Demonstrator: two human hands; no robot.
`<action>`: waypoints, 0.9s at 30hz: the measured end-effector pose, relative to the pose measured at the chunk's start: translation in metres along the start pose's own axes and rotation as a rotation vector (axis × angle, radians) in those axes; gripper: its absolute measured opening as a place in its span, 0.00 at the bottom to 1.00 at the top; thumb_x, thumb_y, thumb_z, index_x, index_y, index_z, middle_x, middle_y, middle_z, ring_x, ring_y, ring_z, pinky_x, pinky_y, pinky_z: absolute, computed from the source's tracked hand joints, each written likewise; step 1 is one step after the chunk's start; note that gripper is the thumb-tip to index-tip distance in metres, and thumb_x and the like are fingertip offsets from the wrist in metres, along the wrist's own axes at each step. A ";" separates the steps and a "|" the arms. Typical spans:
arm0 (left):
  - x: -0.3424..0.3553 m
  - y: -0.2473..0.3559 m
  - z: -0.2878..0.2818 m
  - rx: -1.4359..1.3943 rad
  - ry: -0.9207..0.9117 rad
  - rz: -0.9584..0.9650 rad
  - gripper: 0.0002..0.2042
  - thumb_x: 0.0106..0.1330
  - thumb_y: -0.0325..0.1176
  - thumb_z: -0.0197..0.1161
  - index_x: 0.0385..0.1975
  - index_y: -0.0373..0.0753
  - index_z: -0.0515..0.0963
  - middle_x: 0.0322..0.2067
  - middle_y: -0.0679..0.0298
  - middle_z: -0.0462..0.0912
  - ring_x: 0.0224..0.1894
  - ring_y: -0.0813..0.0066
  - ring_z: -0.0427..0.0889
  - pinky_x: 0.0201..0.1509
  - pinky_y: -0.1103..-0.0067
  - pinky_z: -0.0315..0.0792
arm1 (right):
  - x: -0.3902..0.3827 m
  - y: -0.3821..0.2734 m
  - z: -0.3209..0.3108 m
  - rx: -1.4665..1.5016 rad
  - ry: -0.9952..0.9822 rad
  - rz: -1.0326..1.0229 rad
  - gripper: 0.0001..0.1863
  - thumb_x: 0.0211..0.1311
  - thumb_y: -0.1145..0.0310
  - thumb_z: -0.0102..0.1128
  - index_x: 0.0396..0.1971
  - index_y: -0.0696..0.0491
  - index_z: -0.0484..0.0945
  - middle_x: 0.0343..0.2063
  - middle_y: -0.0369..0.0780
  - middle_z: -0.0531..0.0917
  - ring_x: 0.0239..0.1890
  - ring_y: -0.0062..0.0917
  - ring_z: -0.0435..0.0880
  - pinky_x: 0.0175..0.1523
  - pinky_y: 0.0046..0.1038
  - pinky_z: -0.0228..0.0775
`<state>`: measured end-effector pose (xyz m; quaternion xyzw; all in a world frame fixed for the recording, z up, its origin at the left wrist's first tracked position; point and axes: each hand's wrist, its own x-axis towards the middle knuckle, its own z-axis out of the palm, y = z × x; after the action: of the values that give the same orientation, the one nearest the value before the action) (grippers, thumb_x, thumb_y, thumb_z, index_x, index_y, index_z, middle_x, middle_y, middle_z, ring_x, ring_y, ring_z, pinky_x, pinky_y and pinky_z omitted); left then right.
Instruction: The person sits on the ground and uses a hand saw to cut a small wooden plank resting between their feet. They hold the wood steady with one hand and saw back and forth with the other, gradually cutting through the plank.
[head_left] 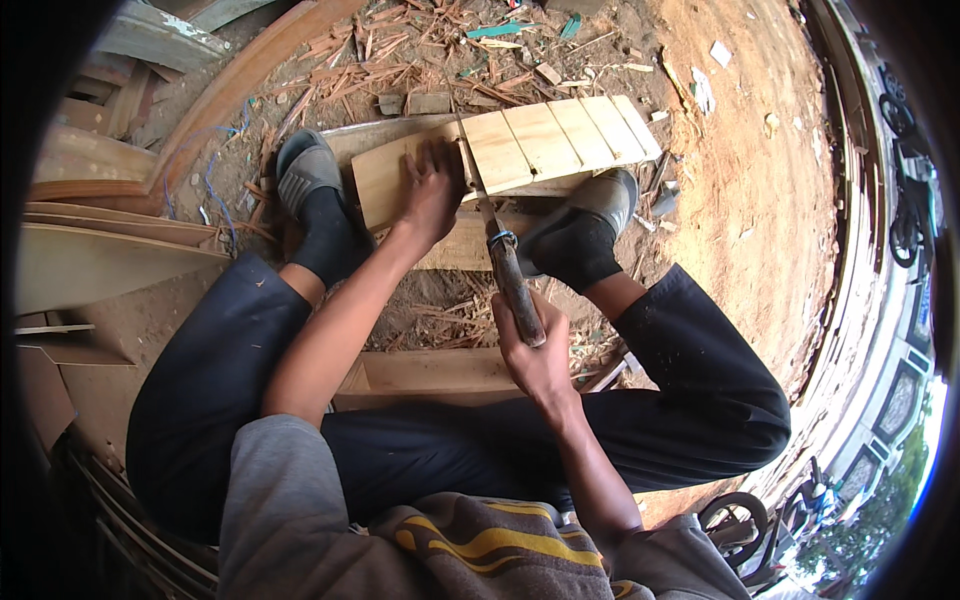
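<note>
Yellow-patterned shirt [490, 545] lies nearest; beyond, my right hand [542, 355] grips the saw [508, 265], blade pointing away, slightly left. Under my spread left hand [435, 192], the board [510, 150] runs crosswise, right end farther.

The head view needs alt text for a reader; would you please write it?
A person's right hand grips a handsaw set across a pale wooden board, while the left hand rests on the board. Wood scraps litter the ground.

Dark grey shirt [470, 520] with wavy yellow bands [535, 545], short plain grey sleeves [285, 470], dark loose trousers [215, 380], black socks [335, 237], grey slippers [314, 172] with pale stripes [297, 190].
</note>
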<state>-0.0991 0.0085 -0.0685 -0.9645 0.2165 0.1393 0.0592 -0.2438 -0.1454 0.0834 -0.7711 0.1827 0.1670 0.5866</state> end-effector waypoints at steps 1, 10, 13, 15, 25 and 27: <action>0.001 -0.002 0.004 0.013 0.006 0.002 0.42 0.50 0.26 0.62 0.66 0.20 0.51 0.66 0.29 0.48 0.69 0.30 0.49 0.66 0.37 0.49 | -0.003 0.002 -0.001 -0.023 -0.011 0.010 0.10 0.63 0.69 0.59 0.27 0.62 0.76 0.14 0.39 0.72 0.21 0.15 0.67 0.27 0.27 0.63; 0.002 -0.007 0.007 0.024 0.000 0.015 0.42 0.49 0.30 0.64 0.66 0.22 0.54 0.68 0.32 0.46 0.69 0.30 0.47 0.66 0.37 0.47 | 0.000 0.000 0.002 0.010 0.023 -0.011 0.10 0.63 0.70 0.59 0.28 0.62 0.76 0.15 0.40 0.74 0.21 0.15 0.69 0.27 0.27 0.64; 0.001 -0.009 0.006 -0.001 0.051 0.011 0.42 0.49 0.30 0.65 0.67 0.24 0.54 0.68 0.33 0.48 0.69 0.31 0.48 0.66 0.37 0.48 | -0.002 -0.006 0.000 0.013 -0.012 0.014 0.10 0.65 0.70 0.58 0.29 0.62 0.76 0.18 0.33 0.72 0.23 0.12 0.67 0.27 0.22 0.60; 0.001 -0.005 0.005 0.007 0.025 -0.004 0.41 0.50 0.29 0.65 0.66 0.24 0.56 0.67 0.33 0.49 0.69 0.31 0.49 0.66 0.38 0.49 | -0.007 -0.006 -0.005 0.005 -0.036 0.036 0.09 0.66 0.70 0.57 0.30 0.62 0.76 0.19 0.29 0.70 0.24 0.10 0.65 0.27 0.20 0.58; -0.001 -0.010 0.002 -0.084 0.058 0.028 0.40 0.50 0.24 0.63 0.66 0.22 0.55 0.67 0.32 0.49 0.69 0.31 0.51 0.66 0.37 0.50 | -0.013 -0.002 -0.014 -0.027 -0.048 0.033 0.09 0.65 0.72 0.57 0.28 0.62 0.75 0.18 0.29 0.71 0.24 0.10 0.66 0.27 0.19 0.58; 0.000 -0.009 0.003 -0.100 0.083 0.010 0.40 0.49 0.23 0.63 0.66 0.22 0.54 0.67 0.31 0.49 0.68 0.30 0.51 0.66 0.37 0.50 | -0.023 0.000 -0.015 -0.036 -0.052 0.040 0.09 0.65 0.72 0.57 0.28 0.62 0.75 0.18 0.29 0.71 0.23 0.10 0.66 0.27 0.19 0.57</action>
<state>-0.0959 0.0173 -0.0711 -0.9701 0.2164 0.1099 0.0014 -0.2632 -0.1582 0.0987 -0.7730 0.1797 0.2021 0.5739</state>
